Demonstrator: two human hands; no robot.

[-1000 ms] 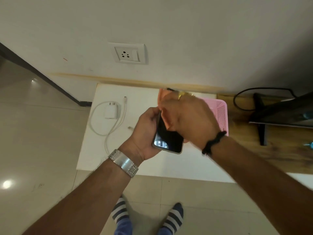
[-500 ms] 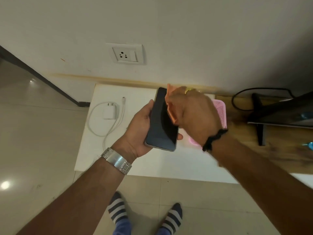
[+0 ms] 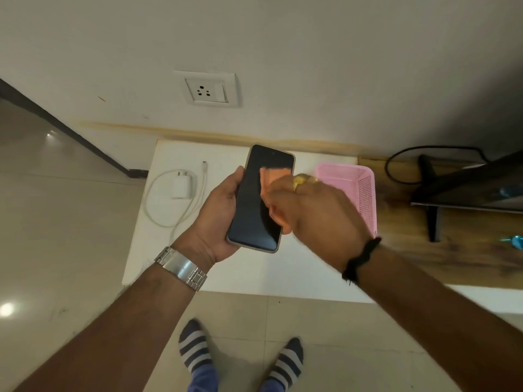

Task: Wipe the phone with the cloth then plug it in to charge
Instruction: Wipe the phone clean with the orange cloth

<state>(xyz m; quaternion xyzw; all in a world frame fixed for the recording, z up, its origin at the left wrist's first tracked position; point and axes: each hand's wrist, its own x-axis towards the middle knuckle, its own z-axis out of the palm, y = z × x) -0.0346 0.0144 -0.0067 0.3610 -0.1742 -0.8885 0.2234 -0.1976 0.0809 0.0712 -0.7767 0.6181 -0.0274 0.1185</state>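
Clearly the wiping is underway: the left hand (image 3: 219, 213) grips the phone (image 3: 260, 199) above the desk (image 3: 254, 267), while the right hand (image 3: 317, 216) presses the cloth (image 3: 276, 179) on its screen. Charger (image 3: 181, 186) lies unplugged beside; socket (image 3: 206, 90) empty.

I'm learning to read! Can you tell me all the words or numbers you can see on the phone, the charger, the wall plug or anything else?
There are none to read here.
phone: screen dark, no text.
charger: plain white; any print is too small to tell.
wall socket: only holes and a switch, no label.
pink basket: no writing.
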